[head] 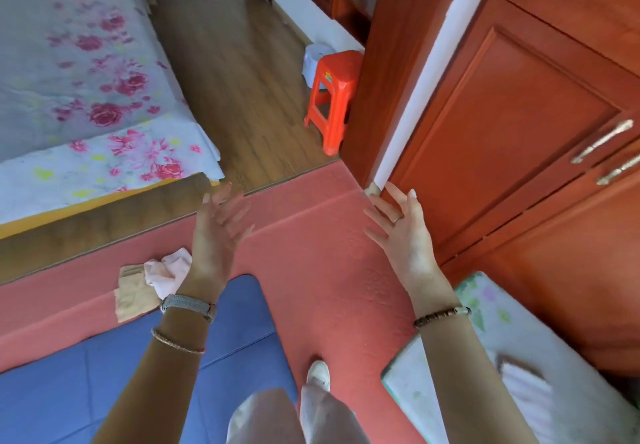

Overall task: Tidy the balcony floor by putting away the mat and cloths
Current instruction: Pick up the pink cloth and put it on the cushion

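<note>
Our left hand (216,232) and right hand (403,232) hang spread and empty, so the blue foam mat (86,381), crumpled pink cloth (169,270) and tan cloth (133,296) remain on the floor.

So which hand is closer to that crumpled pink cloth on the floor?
Left. The left hand hovers open just right of the pink cloth, its wrist overlapping it in view. The right hand is open far off to the right, by the wardrobe.
</note>
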